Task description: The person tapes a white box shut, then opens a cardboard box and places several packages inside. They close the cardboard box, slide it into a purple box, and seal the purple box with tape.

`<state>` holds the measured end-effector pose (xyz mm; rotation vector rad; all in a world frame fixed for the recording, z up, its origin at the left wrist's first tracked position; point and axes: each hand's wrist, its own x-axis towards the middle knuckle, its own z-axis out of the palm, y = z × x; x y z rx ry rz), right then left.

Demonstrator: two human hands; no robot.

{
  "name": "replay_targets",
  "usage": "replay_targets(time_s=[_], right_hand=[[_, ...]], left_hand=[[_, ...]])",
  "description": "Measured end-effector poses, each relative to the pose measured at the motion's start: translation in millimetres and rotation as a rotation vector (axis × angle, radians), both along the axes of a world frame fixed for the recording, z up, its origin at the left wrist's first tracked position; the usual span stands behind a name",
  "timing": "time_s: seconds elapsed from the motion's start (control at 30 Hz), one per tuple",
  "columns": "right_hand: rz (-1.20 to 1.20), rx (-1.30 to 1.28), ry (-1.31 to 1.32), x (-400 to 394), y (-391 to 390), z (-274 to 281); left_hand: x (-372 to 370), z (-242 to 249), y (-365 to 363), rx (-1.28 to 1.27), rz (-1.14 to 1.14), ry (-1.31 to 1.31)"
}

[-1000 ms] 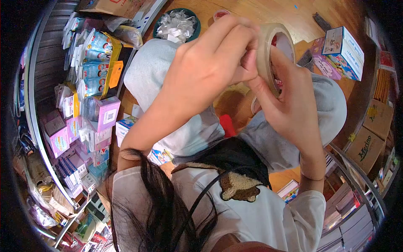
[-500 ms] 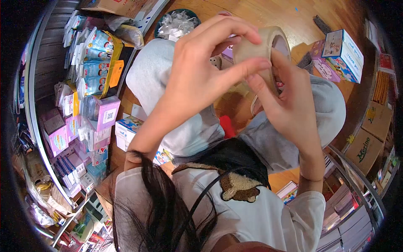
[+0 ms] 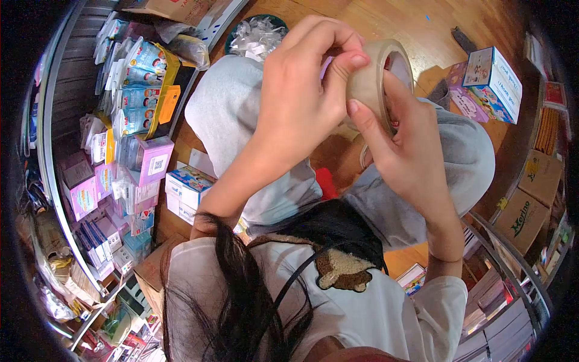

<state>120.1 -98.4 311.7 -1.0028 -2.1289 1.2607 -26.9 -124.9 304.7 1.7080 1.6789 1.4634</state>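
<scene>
A roll of clear packing tape is held up above my knees. My right hand grips it, fingers through the core and thumb against the outer face. At the roll's left side my left hand has its thumb and forefinger pinched together, close against the tape. Whatever lies between those fingertips, if anything, is too small or too clear to make out.
Left, a shelf holds blue packs and purple boxes. Ahead stands a bin of crumpled clear scraps. A white-and-blue box sits on the floor at right, with brown cartons beyond.
My left thumb and forefinger, apart before at the top of the roll, have closed into a pinch at its left side. The roll stays in my right hand.
</scene>
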Motion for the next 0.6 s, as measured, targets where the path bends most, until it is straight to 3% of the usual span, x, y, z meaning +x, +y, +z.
replay_targets(time_s=[0.23, 0.4, 0.47, 0.6], right_hand=[[-0.014, -0.168, 0.107, -7, -4, 7], [0.046, 0.083, 0.055, -2, 1, 8], [-0.094, 0.142, 0.231, 2, 5, 14], [-0.216, 0.17, 0.31, 14, 27, 14]], left_hand=[[-7, -1, 4, 0.051, 0.112, 0.15], [-7, 4, 3, 0.16, 0.122, 0.129], [-13, 6, 2, 0.204, 0.096, 0.092], [-14, 13, -6, 0.188, 0.036, -0.099]])
